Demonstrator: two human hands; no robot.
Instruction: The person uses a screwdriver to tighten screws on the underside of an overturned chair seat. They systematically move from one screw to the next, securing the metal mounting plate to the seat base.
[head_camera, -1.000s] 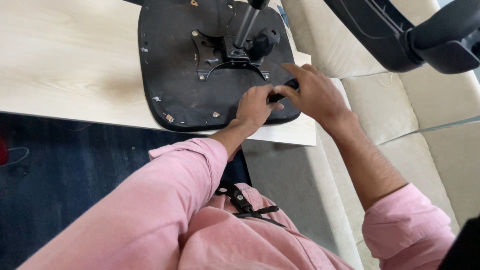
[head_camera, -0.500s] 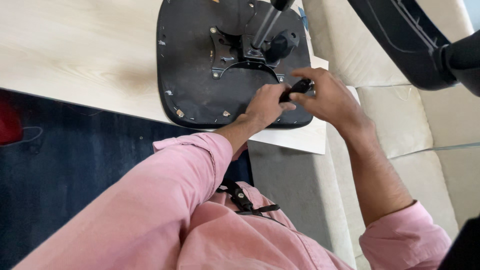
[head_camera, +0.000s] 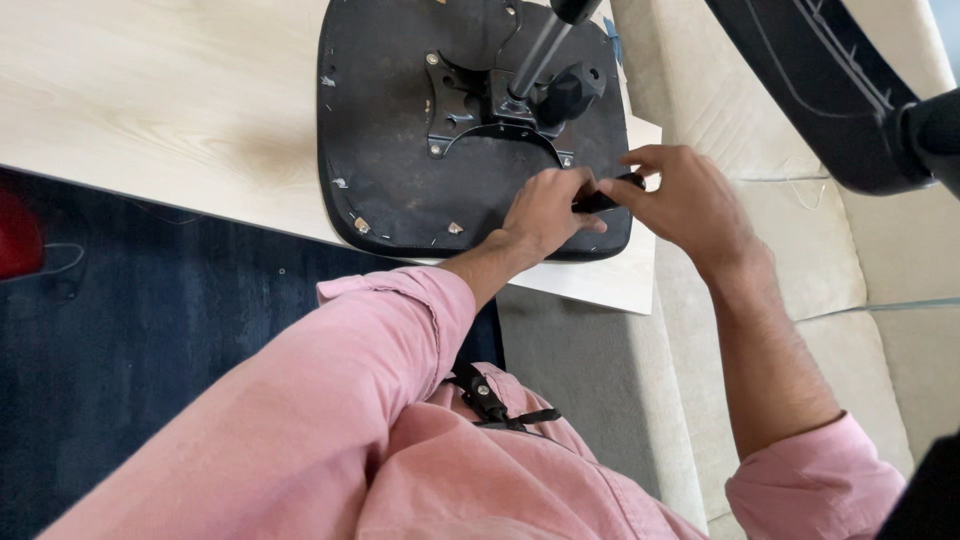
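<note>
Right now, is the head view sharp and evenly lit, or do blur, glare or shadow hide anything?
Head view: mostly sharp, soft daylight, no strong glare on the table. The black seat underside reads dark but its metal bracket shows. The left hand and right hand are clear; the small black part between them is mostly covered. Pink sleeve is close and slightly soft.

The seat (head_camera: 400, 160) lies underside up, covered in matt black cloth, dusty and scuffed, with small metal staples along its edge. At its middle sits a matt black metal bracket (head_camera: 470, 105), and from the bracket rises a smooth, glossy metal post (head_camera: 535, 55) beside a matt black plastic knob (head_camera: 570, 92). Under the seat is a table (head_camera: 150, 110) of pale, smooth wood-grain finish. Right of the seat, the sofa (head_camera: 800, 250) looks like cream woven cloth. The sleeves (head_camera: 330, 400) are soft pink cloth.
</note>
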